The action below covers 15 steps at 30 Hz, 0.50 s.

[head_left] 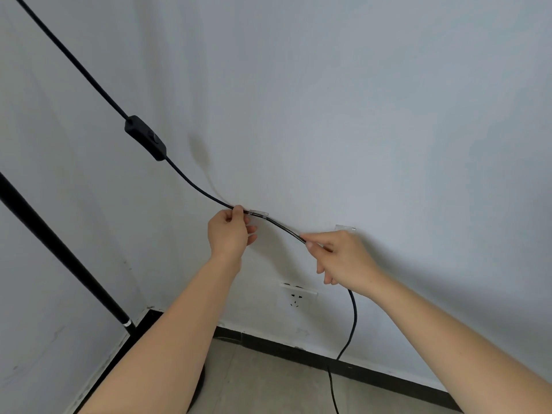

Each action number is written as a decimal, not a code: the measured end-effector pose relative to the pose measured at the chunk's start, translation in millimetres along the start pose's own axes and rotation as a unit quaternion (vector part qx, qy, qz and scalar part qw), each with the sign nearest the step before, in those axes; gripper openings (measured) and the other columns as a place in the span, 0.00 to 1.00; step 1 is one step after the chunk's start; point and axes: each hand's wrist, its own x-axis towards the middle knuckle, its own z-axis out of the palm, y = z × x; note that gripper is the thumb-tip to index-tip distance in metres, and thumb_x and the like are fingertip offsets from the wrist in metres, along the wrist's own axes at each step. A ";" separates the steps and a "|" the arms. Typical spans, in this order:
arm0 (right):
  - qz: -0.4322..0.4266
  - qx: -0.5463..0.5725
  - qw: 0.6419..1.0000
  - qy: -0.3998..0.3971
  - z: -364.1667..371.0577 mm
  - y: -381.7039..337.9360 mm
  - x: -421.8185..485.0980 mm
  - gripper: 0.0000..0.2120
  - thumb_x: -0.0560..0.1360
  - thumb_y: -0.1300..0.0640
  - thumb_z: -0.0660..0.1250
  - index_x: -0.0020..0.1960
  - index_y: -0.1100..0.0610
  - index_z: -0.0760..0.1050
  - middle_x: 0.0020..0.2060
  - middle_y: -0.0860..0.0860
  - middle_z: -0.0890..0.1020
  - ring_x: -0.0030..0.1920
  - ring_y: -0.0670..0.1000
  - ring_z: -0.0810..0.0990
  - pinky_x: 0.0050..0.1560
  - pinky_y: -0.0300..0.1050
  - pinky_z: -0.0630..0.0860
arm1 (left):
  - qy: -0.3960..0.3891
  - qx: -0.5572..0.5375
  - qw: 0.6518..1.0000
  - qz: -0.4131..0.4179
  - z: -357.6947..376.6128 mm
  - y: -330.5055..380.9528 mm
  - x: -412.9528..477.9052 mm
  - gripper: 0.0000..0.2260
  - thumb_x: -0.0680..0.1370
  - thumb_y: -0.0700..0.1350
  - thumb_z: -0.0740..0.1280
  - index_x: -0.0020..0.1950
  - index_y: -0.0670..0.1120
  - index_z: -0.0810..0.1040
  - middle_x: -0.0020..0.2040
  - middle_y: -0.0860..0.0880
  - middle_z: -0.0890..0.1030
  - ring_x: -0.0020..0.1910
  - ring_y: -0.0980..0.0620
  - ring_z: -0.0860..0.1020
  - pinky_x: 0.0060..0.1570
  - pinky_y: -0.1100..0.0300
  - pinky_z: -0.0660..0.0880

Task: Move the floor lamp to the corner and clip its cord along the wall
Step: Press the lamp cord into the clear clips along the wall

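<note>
Where the thin black lamp cord (197, 186) meets the white wall (358, 115), it runs through a small clear plastic clip (258, 214) stuck there. The left hand (228, 234) pinches the cord just left of that clip, and the right hand (340, 258) pinches it to the clip's lower right, the stretch between them sagging slightly. A second clear clip (345, 228) sits on the wall right of the first, just above the right hand. Up and left of the first clip hangs the cord's black inline switch (145, 138). Below the clip are a white wall socket (298, 294), black skirting (328, 360) and beige floor (268, 389). The black lamp pole (59, 249) stands far left, in the corner.
</note>
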 end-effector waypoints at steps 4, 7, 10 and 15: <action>0.061 0.046 0.997 -0.004 -8.6 13.9 -13.5 0.12 0.77 0.49 0.64 0.45 0.55 0.83 0.27 0.52 0.79 0.23 0.51 0.77 0.27 0.40 0.75 | -0.003 -0.003 1.000 -0.003 -2.4 1.8 2.3 0.11 0.80 0.45 0.60 0.40 0.43 0.74 0.36 0.48 0.77 0.31 0.52 0.77 0.32 0.59 0.80; 0.099 0.062 0.993 0.007 -16.4 26.1 -23.9 0.14 0.76 0.49 0.66 0.41 0.59 0.83 0.27 0.53 0.79 0.25 0.51 0.77 0.28 0.41 0.75 | -0.005 -0.011 1.000 -0.001 -4.2 1.9 2.9 0.11 0.80 0.45 0.61 0.39 0.43 0.75 0.36 0.49 0.78 0.31 0.52 0.77 0.31 0.60 0.79; 0.125 0.083 0.988 0.030 -21.4 34.9 -31.3 0.13 0.75 0.51 0.67 0.40 0.59 0.82 0.29 0.55 0.79 0.28 0.52 0.77 0.30 0.41 0.74 | -0.001 -0.034 0.999 -0.001 -4.5 0.9 2.0 0.11 0.79 0.45 0.62 0.39 0.43 0.75 0.35 0.49 0.78 0.30 0.53 0.77 0.27 0.63 0.78; 0.108 0.071 0.987 0.092 -21.1 36.0 -34.3 0.12 0.74 0.51 0.69 0.35 0.57 0.82 0.23 0.49 0.69 0.28 0.52 0.69 0.31 0.41 0.66 | -0.017 -0.076 0.996 -0.039 -4.0 3.0 -3.1 0.10 0.78 0.48 0.65 0.39 0.44 0.74 0.36 0.48 0.78 0.31 0.52 0.78 0.30 0.61 0.79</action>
